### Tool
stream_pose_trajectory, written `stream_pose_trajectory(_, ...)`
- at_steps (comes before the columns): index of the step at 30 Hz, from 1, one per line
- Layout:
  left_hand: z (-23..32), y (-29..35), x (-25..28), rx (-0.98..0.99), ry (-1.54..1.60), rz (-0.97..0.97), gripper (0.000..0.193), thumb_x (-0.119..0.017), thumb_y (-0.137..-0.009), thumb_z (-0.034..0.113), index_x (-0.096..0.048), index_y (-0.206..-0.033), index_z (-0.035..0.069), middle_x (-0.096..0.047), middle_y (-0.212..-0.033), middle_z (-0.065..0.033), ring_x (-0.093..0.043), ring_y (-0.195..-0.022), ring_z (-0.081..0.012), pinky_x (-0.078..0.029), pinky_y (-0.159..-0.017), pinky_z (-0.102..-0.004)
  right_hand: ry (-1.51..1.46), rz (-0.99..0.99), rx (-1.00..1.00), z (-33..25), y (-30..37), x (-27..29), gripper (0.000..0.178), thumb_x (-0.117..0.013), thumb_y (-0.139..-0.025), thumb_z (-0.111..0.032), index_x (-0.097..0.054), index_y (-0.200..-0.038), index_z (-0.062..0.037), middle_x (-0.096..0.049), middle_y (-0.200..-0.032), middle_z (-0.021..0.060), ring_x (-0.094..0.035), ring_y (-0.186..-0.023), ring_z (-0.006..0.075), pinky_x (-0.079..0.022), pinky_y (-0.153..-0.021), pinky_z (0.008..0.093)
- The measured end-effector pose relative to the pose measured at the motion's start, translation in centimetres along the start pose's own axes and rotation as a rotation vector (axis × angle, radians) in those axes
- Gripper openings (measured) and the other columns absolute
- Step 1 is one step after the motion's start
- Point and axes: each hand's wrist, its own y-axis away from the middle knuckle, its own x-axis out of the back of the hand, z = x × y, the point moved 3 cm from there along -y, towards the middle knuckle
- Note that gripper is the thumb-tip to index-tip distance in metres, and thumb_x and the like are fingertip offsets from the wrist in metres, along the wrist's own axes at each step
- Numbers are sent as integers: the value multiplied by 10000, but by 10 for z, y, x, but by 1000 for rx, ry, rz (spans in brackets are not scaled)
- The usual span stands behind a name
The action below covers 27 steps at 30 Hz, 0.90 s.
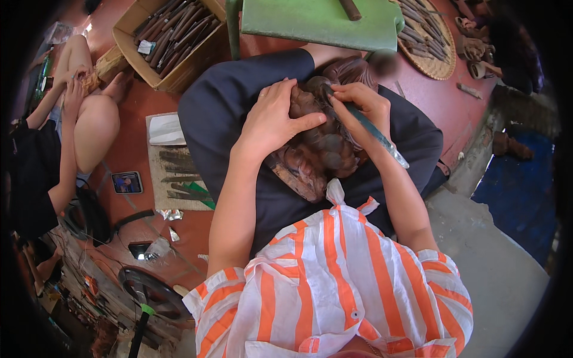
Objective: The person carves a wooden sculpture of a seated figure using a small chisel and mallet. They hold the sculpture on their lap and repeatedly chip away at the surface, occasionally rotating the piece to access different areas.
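A dark brown wood carving (328, 149) with rounded, bulging shapes lies in my lap. My left hand (277, 116) grips its left side, with the thumb across the top and the fingers over the far edge. In my right hand (365, 106) is a slim teal-handled tool (376, 135), its pale end pointing back toward my forearm. Its working tip is hidden by my fingers at the carving's upper part, so its kind does not show.
A cardboard box (122, 39) of carving tools stands far left, beside a green stool (316, 27). More tools fill a round woven tray (444, 65) at far right. Flat files (182, 170) lie on a mat left of me. Another person (68, 119) sits at left, near a phone (127, 182).
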Motion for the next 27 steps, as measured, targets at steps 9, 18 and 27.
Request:
stream_pose_trajectory(9, 0, 2, -2, -20, -40, 28, 831, -726, -746, 485, -438, -1312, -53, -498, -1302, -207, -435, -1246, -337, -358, -1038, -375, 20, 28, 11, -5, -7, -1, 85, -687, -739, 27, -638, -805, 50, -682, -853, 153, -685, -751, 246, -531, -645, 287)
stream_pose_trajectory(18, 0, 3, -3, -37, -60, 49, 826, -743, -741, 457, -436, -1305, -63, -499, -1293, -220, -434, -1245, -347, -357, -1039, -376, 5, 25, -55, -9, -4, -1, 77, -682, -745, 29, -638, -804, 50, -679, -827, 153, -686, -761, 240, -528, -656, 288)
stream_pose_trajectory(27, 0, 4, -3, -39, -52, 56, 825, -739, -742, 459, -437, -1303, -64, -498, -1293, -223, -440, -1238, -355, -362, -1036, -378, 2, 22, -112, -6, -7, 0, 70, -683, -741, 28, -639, -789, 54, -685, -842, 156, -688, -758, 226, -526, -659, 282)
